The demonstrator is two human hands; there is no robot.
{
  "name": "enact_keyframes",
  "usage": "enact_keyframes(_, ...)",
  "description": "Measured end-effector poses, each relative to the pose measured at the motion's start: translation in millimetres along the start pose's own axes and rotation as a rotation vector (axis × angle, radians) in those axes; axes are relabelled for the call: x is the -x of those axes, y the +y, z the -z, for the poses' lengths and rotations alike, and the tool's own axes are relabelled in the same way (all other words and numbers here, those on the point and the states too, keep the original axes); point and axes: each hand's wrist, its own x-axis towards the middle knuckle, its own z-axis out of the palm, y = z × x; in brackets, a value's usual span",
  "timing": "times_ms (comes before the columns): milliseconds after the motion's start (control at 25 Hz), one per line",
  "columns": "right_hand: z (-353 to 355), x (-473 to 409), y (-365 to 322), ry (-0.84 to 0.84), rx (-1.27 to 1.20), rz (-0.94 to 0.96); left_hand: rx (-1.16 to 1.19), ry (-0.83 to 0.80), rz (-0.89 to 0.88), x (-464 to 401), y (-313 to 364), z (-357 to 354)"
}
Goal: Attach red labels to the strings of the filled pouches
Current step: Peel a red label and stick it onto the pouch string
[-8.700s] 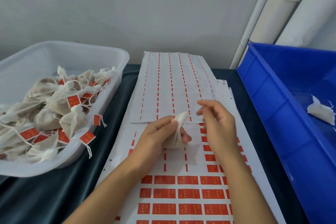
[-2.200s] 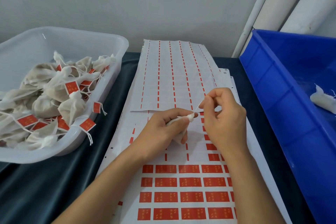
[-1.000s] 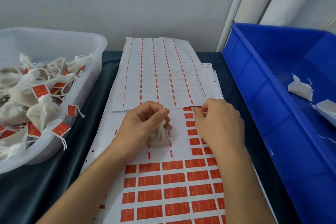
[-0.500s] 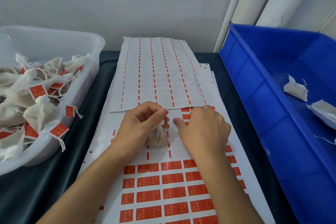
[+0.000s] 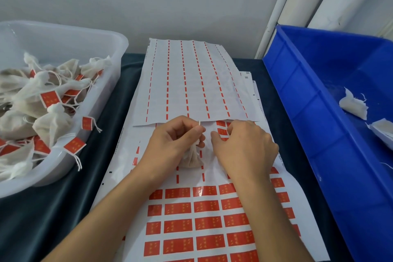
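Even soft light, faint shadows; edges bowed, perhaps slightly soft.

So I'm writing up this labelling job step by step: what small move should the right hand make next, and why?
Probably peel one red label off the sheet. The right hand lies over the leftover labels at the sheet's far edge, fingertips on one. The left hand holds the pouch upright with its string pinched and poking up, still bare, unlike the tagged pouches in the clear tub.
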Motion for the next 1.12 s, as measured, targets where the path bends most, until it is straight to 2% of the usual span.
enact_keyframes(200,-5,-5,1,-0.082,-0.162,0.002,0.005,-0.008,-0.005,0,0,1)
enact_keyframes(520,-6,-5,2,-0.098,-0.273,-0.034,-0.001,-0.020,0.000,1,-2,1)
enact_keyframes(760,-3,-13,11,-0.229,-0.389,-0.035,0.004,-0.025,-0.001,0,-2,2)
enact_keyframes(1120,-3,-15,13,-0.194,-0.411,-0.057,0.011,-0.026,0.013,0,-2,2)
